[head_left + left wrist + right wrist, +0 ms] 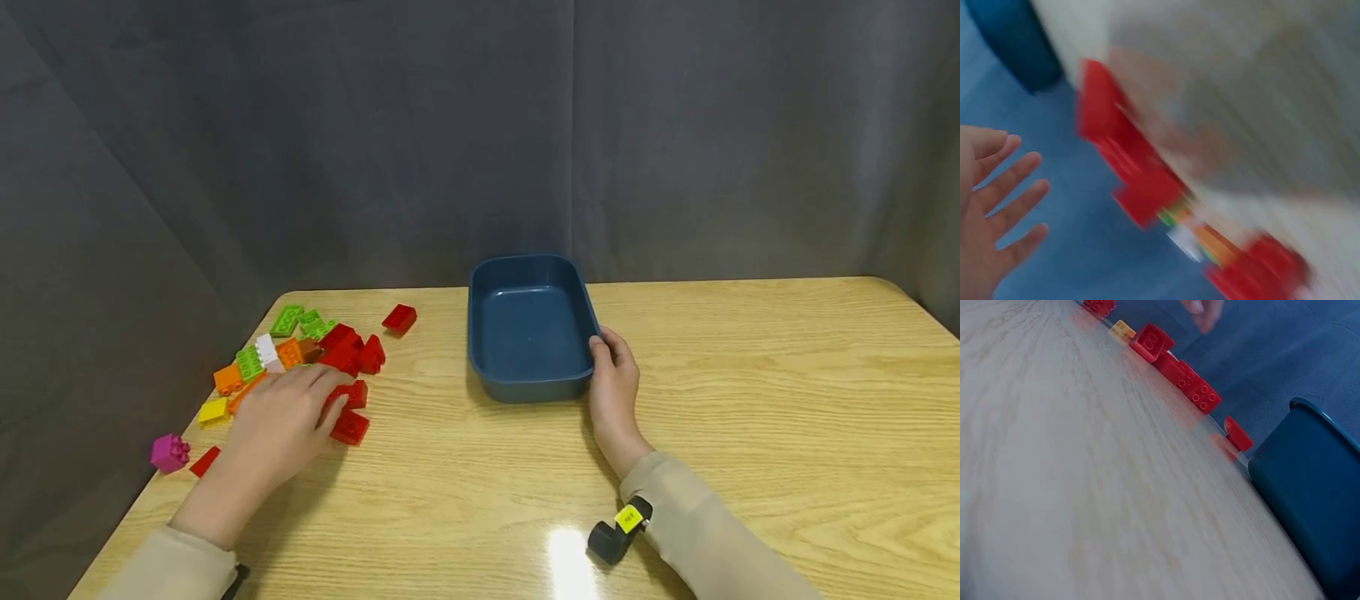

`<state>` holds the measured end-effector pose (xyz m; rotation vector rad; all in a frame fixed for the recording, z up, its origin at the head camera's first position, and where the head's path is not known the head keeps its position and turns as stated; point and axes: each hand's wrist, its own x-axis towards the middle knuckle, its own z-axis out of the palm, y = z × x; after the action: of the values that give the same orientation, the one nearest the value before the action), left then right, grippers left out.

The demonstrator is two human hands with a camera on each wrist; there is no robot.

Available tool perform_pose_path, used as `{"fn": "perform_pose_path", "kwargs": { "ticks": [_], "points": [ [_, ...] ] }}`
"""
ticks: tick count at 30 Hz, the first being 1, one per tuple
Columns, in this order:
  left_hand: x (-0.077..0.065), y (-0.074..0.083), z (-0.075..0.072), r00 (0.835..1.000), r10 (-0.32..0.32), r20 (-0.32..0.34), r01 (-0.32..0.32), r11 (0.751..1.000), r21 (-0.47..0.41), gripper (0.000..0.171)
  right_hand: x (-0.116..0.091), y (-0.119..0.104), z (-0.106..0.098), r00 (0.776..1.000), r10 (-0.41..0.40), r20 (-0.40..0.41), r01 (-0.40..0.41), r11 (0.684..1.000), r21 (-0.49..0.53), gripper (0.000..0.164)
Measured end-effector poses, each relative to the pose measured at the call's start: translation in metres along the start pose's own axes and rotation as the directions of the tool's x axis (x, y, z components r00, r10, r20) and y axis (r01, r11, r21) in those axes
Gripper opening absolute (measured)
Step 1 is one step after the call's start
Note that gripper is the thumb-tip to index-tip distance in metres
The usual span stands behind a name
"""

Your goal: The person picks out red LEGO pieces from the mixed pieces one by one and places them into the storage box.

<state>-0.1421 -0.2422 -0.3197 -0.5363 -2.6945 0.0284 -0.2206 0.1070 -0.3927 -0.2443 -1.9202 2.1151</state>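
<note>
My left hand is over the near side of a pile of toy building bricks at the table's left. In the left wrist view its fingers are spread and nothing is between them; red bricks blur past beside it. Two red bricks lie right by its fingertips in the head view. At the middle of the table, my right hand grips the near right corner of a dark blue plastic bin, thumb at the rim. No bricks show inside the bin. The right wrist view shows the bin's outer wall.
Green bricks, orange bricks and a yellow brick lie along the left edge. A magenta brick sits nearest that edge. One red brick lies apart, towards the bin. A dark curtain hangs behind the table.
</note>
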Motion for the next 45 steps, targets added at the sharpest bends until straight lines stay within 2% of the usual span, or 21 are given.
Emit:
{"fn": "perform_pose_path", "kwargs": {
  "ticks": [4, 8, 14, 19, 22, 24, 28, 39, 45],
  "points": [
    [-0.022, -0.024, -0.005, 1.000, 0.024, -0.015, -0.023, 0.998, 0.064, 0.024, 0.001, 0.001, 0.002, 1.000, -0.004, 0.005, 0.004, 1.000, -0.003, 0.042],
    [-0.041, -0.041, -0.006, 1.000, 0.025, 0.019, -0.026, 0.995, 0.093, 0.022, 0.000, 0.000, 0.003, 1.000, 0.000, 0.011, 0.000, 1.000, 0.001, 0.042],
    [-0.064, -0.054, -0.007, 0.991, -0.035, 0.131, 0.025, 0.997, 0.074, 0.022, -0.002, -0.004, 0.003, 1.000, 0.004, 0.021, -0.004, 1.000, 0.007, 0.043],
    [-0.077, -0.062, -0.011, 0.964, -0.122, 0.236, 0.107, 0.991, 0.075, 0.035, -0.001, -0.007, 0.003, 1.000, 0.006, 0.021, -0.006, 1.000, 0.003, 0.043],
    [-0.082, -0.065, -0.011, 0.944, -0.156, 0.292, 0.143, 0.988, 0.065, 0.041, -0.001, -0.007, 0.003, 1.000, 0.004, 0.020, -0.004, 1.000, 0.004, 0.043],
    [-0.085, -0.068, -0.011, 0.938, -0.165, 0.306, 0.154, 0.986, 0.062, 0.043, 0.000, -0.007, 0.002, 1.000, 0.006, 0.019, -0.006, 1.000, 0.005, 0.043],
    [-0.089, -0.073, -0.009, 0.936, -0.166, 0.311, 0.157, 0.986, 0.054, 0.047, 0.000, -0.005, 0.002, 1.000, 0.009, 0.020, -0.009, 1.000, 0.006, 0.043],
    [-0.094, -0.090, -0.006, 0.913, -0.205, 0.352, 0.194, 0.979, 0.068, 0.059, -0.001, -0.004, 0.002, 1.000, 0.007, 0.022, -0.007, 1.000, 0.010, 0.043],
    [-0.096, -0.092, -0.003, 0.874, -0.245, 0.420, 0.247, 0.968, 0.050, 0.059, 0.000, -0.005, 0.002, 1.000, 0.003, 0.021, -0.003, 1.000, 0.011, 0.043]
  ]
}}
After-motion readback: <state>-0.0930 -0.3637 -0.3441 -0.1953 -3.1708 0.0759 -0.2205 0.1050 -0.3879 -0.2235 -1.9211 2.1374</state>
